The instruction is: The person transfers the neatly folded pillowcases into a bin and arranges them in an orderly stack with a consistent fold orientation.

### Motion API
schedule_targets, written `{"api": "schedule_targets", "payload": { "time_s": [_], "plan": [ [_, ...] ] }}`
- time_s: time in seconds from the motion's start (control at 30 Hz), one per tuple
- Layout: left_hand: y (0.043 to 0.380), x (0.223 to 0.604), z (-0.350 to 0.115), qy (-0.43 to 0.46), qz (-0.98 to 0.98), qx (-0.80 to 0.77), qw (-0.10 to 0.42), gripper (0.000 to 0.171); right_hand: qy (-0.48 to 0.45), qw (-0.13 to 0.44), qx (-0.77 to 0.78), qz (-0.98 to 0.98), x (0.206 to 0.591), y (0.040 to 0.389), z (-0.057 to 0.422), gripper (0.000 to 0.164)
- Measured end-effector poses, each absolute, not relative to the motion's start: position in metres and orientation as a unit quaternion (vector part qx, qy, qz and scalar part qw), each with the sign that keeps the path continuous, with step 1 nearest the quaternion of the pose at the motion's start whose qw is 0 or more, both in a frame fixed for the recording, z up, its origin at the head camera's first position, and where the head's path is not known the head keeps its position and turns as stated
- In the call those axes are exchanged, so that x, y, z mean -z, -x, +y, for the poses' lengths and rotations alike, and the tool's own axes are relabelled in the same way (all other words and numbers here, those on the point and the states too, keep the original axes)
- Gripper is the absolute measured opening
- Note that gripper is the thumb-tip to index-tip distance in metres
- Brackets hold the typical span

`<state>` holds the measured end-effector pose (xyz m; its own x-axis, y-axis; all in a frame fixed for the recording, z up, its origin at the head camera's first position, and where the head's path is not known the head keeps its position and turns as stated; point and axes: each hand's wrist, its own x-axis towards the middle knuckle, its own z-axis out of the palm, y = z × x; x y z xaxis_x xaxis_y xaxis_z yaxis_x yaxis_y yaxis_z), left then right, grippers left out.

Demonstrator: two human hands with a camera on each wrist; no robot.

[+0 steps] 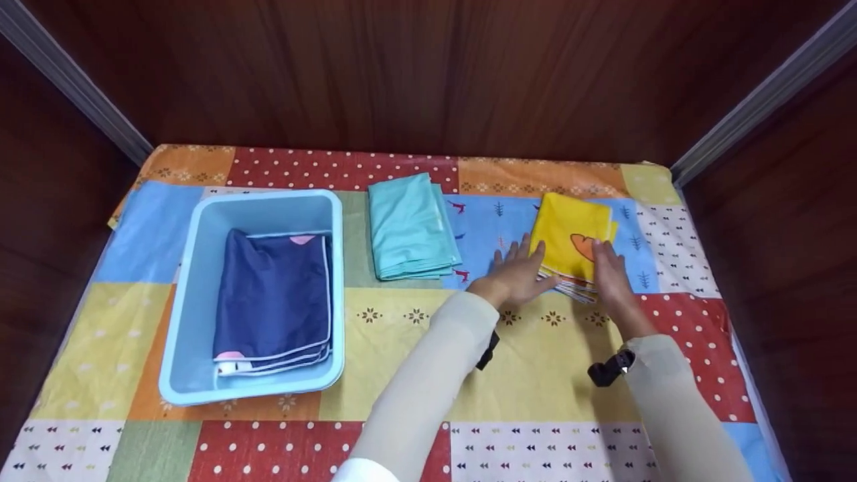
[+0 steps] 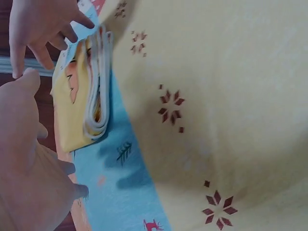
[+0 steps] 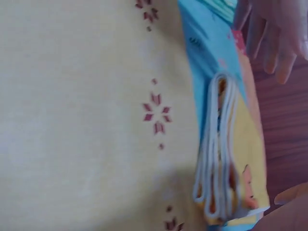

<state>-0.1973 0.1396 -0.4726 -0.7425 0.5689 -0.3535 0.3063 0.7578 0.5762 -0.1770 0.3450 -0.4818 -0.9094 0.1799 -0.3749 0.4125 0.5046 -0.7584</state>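
Observation:
A folded yellow cloth (image 1: 569, 224) with an orange print lies toward the right of the table. Its stacked, white-edged layers face the near side, and they show as loops in the left wrist view. My left hand (image 1: 519, 274) spreads its fingers over the near left corner of this cloth. At its near right edge is my right hand (image 1: 612, 278), fingers extended. Both wrist views show the hands holding nothing, with the yellow cloth (image 3: 248, 149) lying between them.
A light blue plastic bin (image 1: 175, 321) stands on the left, holding a folded navy cloth (image 1: 274, 294) with white edging. Between bin and hands lies a folded turquoise cloth (image 1: 408, 227). The patchwork tablecloth (image 1: 395, 348) meets dark wooden panels (image 1: 402, 73) at the back and sides.

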Motion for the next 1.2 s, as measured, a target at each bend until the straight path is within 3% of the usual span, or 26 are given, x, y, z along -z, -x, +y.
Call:
{"api": "schedule_targets", "payload": {
  "time_s": [0.37,0.7,1.0,1.2],
  "plan": [
    [0.187,0.495,0.145,-0.235,0.884,-0.268,0.302,0.076,-0.176,0.101,0.511,0.835,0.497,0.171,0.341,0.079],
    [0.193,0.502,0.148,-0.221,0.87,-0.34,0.28,0.071,-0.19,0.101,0.512,0.831,0.499,0.166,0.348,0.072],
    [0.197,0.508,0.146,-0.129,0.838,-0.475,0.237,0.058,-0.262,0.137,0.576,0.762,0.494,0.163,0.358,0.078],
    [0.193,0.506,0.143,-0.063,0.791,-0.534,0.291,0.057,-0.271,0.163,0.528,0.788,0.497,0.16,0.361,0.086]
  ]
}}
